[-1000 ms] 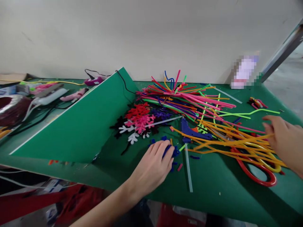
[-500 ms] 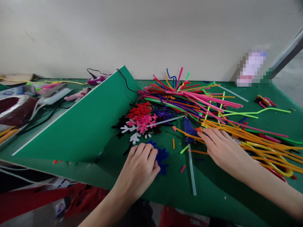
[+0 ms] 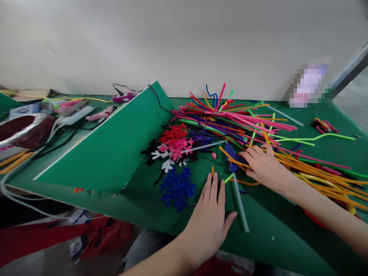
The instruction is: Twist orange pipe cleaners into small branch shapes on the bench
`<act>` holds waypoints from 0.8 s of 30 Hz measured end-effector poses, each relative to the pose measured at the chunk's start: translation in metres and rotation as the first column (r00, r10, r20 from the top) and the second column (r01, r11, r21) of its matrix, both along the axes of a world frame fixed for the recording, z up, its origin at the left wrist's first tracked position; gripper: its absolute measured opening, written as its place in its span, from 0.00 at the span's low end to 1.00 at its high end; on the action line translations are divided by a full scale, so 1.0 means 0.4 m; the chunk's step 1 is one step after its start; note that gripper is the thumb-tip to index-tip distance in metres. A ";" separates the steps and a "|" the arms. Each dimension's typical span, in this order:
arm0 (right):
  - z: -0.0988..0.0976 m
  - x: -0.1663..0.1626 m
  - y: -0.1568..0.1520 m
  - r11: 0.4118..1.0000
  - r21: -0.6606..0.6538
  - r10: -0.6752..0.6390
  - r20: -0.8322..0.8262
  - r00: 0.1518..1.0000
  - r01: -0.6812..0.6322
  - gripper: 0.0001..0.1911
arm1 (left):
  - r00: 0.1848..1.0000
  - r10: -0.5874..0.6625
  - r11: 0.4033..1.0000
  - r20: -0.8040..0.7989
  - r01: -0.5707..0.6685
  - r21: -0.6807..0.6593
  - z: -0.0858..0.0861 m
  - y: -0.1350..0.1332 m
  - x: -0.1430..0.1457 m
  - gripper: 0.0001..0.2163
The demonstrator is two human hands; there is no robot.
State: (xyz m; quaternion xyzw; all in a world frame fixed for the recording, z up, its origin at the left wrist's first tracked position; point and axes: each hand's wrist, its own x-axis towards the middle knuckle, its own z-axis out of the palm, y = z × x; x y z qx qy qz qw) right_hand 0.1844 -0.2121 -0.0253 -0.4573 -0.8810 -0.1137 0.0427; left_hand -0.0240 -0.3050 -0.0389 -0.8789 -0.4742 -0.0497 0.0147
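So the dark blue fuzzy pipe-cleaner snowflake shape (image 3: 176, 189) is lying flat on the green table top (image 3: 276, 245), a lumpy little cluster of chunky arms poking out every which way, with nothing touching it. It sits just below a white fuzzy flower shape (image 3: 166, 165) and a bunch of red and pink fuzzy flower shapes (image 3: 175, 142). The left hand (image 3: 208, 226) is just to its right, and those fingers (image 3: 214, 188) are spread wide, pinching nothing, with the thumb sticking out right beside a long clear glue stick (image 3: 240, 203). The right hand (image 3: 263, 168) is over a blue hot glue gun (image 3: 233, 155), its fingers (image 3: 253, 155) loosely spread and a bit curled across the gun and some orange pipe cleaners (image 3: 232, 161), though I honestly can't tell if it's gripping anything. Behind all that there's a huge messy pile of pink, orange and green pipe cleaners (image 3: 230, 122), and a tilted green board (image 3: 100, 149) off to the left.
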 end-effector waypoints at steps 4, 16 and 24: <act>-0.002 0.019 0.009 0.999 -0.031 0.018 0.005 1.000 -0.018 0.17 | 0.990 0.135 0.991 0.041 -0.134 -0.020 -0.039 0.038 0.009 0.31; 0.032 0.059 0.034 0.982 -0.153 0.099 -0.102 0.990 -0.114 0.15 | 0.992 0.081 0.996 0.101 -0.077 -0.047 -0.040 0.193 -0.037 0.24; 0.080 0.152 0.066 0.957 -0.268 -0.090 -0.627 0.774 -0.106 0.22 | 0.975 0.072 0.991 0.209 -0.046 -0.127 -0.053 0.202 0.000 0.23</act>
